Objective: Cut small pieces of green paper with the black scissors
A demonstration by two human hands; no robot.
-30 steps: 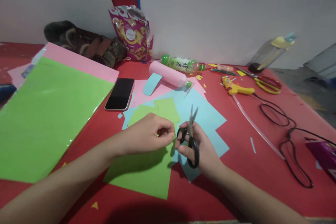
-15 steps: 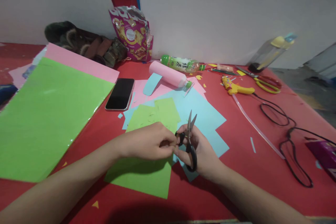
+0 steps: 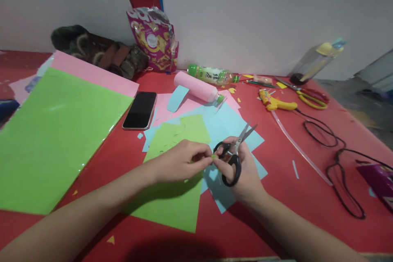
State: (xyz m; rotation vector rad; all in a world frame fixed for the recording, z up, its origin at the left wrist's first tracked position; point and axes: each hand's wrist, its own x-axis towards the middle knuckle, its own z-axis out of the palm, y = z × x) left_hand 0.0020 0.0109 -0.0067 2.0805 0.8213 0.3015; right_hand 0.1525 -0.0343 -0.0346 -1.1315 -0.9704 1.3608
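Observation:
Black-handled scissors (image 3: 235,155) hang in my right hand (image 3: 245,168), thumb and fingers through or against the loops, blades parted and pointing up and away. My left hand (image 3: 187,161) is closed in a pinch on a tiny piece of green paper (image 3: 214,156), which the right fingertips also touch. Below the hands lie a light green sheet (image 3: 172,208) with small cut bits on it and light blue sheets (image 3: 233,118). Farther back, a bottle wrapped in pink paper (image 3: 196,86) lies on its side, a blue paper strip (image 3: 178,98) against it.
A phone (image 3: 140,110) and a large green sheet (image 3: 61,139) lie left. Behind stand a snack bag (image 3: 155,41) and a lying tea bottle (image 3: 211,74). To the right are a yellow glue gun (image 3: 278,104) with a looping black cord, larger scissors (image 3: 313,98) and a clear bottle (image 3: 313,63).
Both hands have shifted slightly right, and the scissors have tilted to the right with their blades farther apart. A bit of green paper now shows between the fingertips.

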